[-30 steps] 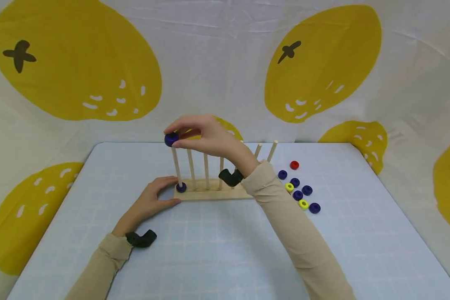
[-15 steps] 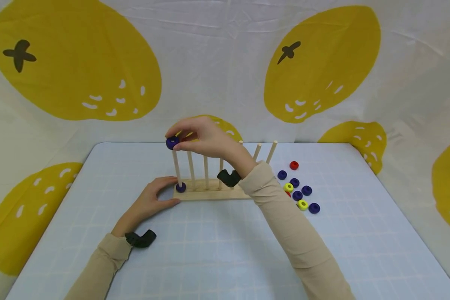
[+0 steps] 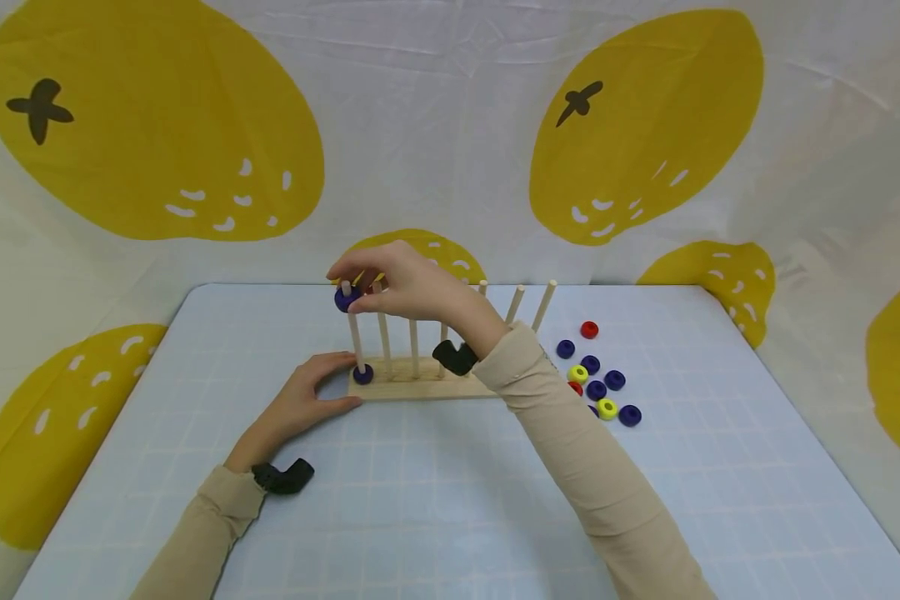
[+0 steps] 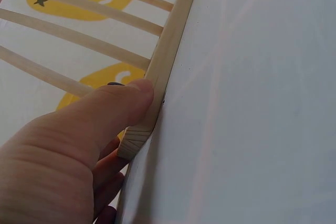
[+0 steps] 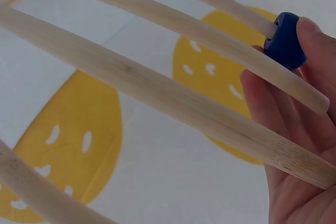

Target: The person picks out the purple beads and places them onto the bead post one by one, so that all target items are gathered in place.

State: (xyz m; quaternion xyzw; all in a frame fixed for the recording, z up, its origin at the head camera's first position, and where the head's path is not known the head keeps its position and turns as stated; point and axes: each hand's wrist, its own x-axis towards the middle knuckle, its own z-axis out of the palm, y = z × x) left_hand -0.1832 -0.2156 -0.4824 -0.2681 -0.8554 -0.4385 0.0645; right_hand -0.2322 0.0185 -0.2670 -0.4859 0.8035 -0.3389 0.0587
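A wooden peg rack (image 3: pixel 420 390) stands on the table, with a row of upright pegs along its base. My left hand (image 3: pixel 297 402) grips the base's left end, thumb (image 4: pixel 123 100) on the front side and fingers behind. At the top of the leftmost peg, my right hand (image 3: pixel 423 287) pinches a dark blue ring (image 3: pixel 342 302) between thumb and fingers. The peg's tip pokes up through that ring; the right wrist view shows the same blue ring (image 5: pixel 285 41) around the peg. Another blue ring (image 3: pixel 363 376) lies at the foot of this peg.
Right of the rack lie loose rings: several blue ones (image 3: pixel 614 380), two yellow (image 3: pixel 607 408) and two red, one red ring (image 3: pixel 589 330) farthest back. My right sleeve (image 3: pixel 570 450) crosses in front of the rack and partly covers some rings. A fruit-print cloth (image 3: pixel 435 108) hangs behind the table.
My right hand has come down slightly with the blue ring, from above the leftmost peg's tip to just below it, so the tip now shows through. My left hand stays put.
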